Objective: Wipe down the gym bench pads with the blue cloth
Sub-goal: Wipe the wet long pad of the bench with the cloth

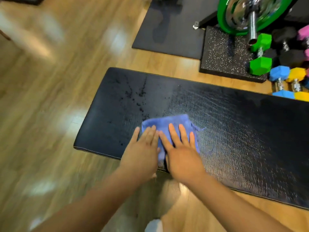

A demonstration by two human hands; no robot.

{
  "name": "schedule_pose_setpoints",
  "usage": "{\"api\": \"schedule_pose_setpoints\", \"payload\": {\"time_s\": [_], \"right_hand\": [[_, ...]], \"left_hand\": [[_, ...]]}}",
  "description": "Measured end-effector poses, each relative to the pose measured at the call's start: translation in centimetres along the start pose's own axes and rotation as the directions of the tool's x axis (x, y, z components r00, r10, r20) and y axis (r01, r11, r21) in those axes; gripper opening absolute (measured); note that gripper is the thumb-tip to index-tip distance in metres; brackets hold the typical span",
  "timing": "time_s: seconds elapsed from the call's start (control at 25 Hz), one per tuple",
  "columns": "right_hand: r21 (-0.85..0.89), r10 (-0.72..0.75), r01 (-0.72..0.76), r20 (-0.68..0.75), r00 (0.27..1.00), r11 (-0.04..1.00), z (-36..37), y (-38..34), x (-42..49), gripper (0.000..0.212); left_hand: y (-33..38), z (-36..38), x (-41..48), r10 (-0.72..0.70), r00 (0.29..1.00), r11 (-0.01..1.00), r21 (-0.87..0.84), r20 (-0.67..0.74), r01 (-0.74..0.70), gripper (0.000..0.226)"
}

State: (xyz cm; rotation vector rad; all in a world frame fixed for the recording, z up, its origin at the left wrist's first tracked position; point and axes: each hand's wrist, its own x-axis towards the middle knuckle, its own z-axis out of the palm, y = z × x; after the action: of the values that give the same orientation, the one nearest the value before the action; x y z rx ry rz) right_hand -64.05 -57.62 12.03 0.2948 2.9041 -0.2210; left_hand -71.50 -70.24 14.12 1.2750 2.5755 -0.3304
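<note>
We had both hands, left hand [142, 153] and right hand [182, 154], fingers flat on the blue cloth [168, 124]; droplets [133, 96] lay ahead-left along the pad [242, 124], nearer our left

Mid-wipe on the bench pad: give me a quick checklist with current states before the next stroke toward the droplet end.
1. Both hands flat on blue cloth: left hand and right hand pressing it, ok.
2. Cloth lies on bench pad: ok.
3. Droplets cleared at the pad's left end: not ok, still beaded.
4. Path to droplets free of objects: ok.
5. Dumbbells clear of the pad: ok, on the floor beyond it.
6. Cloth dampness: cannot tell.
</note>
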Motion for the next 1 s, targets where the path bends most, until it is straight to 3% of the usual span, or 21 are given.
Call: {"api": "schedule_pose_setpoints", "payload": {"time_s": [0.12, 0.32, 0.4, 0.56, 0.72, 0.88, 1.0], "right_hand": [[0.016, 0.044, -0.045, 0.086, 0.995, 0.999, -1.9, 2.2, 6.9, 0.060], [0.057, 0.038, -0.043, 0.096, 0.995, 0.997, -4.6, 4.7, 16.3, 0.060], [0.086, 0.070, -0.073, 0.043, 0.997, 0.994, -4.2, 3.8, 15.1, 0.056], [0.057, -0.039, 0.045, -0.088, 0.995, 0.997, -0.7, -1.1, 5.2, 0.056], [0.124, -0.190, 0.178, 0.095, 0.977, 0.976, 1.1, -5.0, -0.8, 0.058], [0.053, -0.182, 0.180, 0.044, 0.982, 0.982, -1.2, -4.2, 4.1, 0.058], [0.047, -0.132, 0.127, 0.137, 0.982, 0.991, -3.4, -3.0, 11.7, 0.065]], "left_hand": [[-1.4, -1.4, 6.7, -0.078, 0.994, 0.996, 0.037, -0.070, 0.081, 0.063], [-4.4, -3.7, 14.6, -0.156, 0.988, 0.988, 0.002, 0.007, 0.156, 0.060], [-3.5, -3.4, 13.6, -0.199, 0.980, 0.979, -0.044, -0.009, 0.198, 0.060], [-1.3, 0.6, 2.5, -0.199, 0.980, 0.970, -0.147, -0.030, 0.193, 0.061], [-1.0, 2.9, -6.9, -0.166, 0.985, 0.979, -0.111, 0.038, 0.169, 0.060], [-2.6, 1.2, -2.4, -0.235, 0.971, 0.961, -0.142, 0.040, 0.238, 0.060], [-5.9, -0.3, 5.0, -0.316, 0.947, 0.943, -0.089, 0.064, 0.320, 0.064]]}}
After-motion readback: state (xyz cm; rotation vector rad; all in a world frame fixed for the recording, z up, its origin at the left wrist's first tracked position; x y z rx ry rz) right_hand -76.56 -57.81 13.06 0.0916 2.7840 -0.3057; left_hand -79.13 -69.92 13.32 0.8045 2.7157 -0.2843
